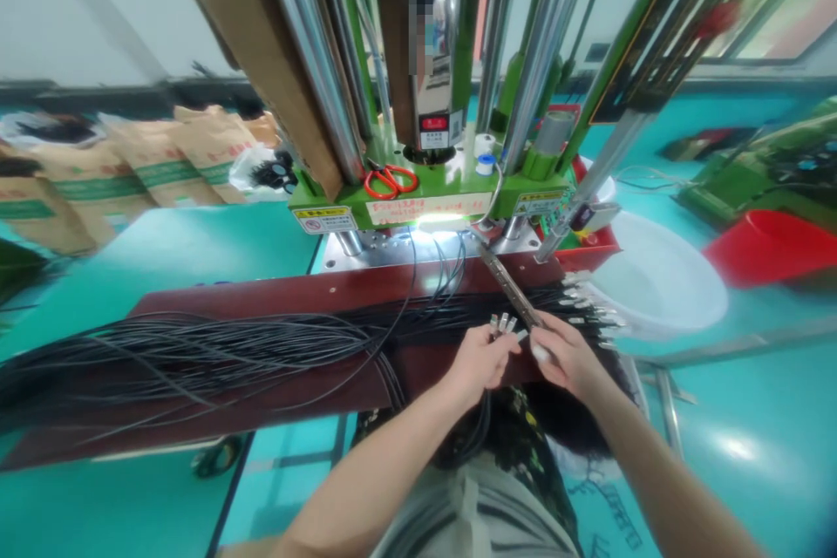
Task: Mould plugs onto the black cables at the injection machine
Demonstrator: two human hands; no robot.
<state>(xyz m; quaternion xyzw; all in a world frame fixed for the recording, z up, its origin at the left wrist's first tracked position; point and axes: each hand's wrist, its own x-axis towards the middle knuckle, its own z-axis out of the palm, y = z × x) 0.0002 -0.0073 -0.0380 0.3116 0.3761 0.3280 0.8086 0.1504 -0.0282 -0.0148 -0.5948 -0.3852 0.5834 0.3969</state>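
My left hand (482,364) is closed round a few black cables, whose silvery metal plugs (503,324) stick up past the fingers. Close beside it, my right hand (568,356) grips the near end of a long, narrow metal bar (513,286). The bar slants away toward the bright metal bed (392,251) of a green press. A small white piece (541,353) shows at my right fingertips; what it is I cannot make out. Long black cables (215,357) lie in a bundle across the brown board (261,432), with more metal plugs (595,314) at the right end.
Red-handled scissors (391,182) and a white-and-blue spool (485,164) rest on the press's green crossbeam (445,183). Thin cables run under the beam. At right stand a white basin (660,279) and a red container (775,248). Paper sacks (150,161) line the back left.
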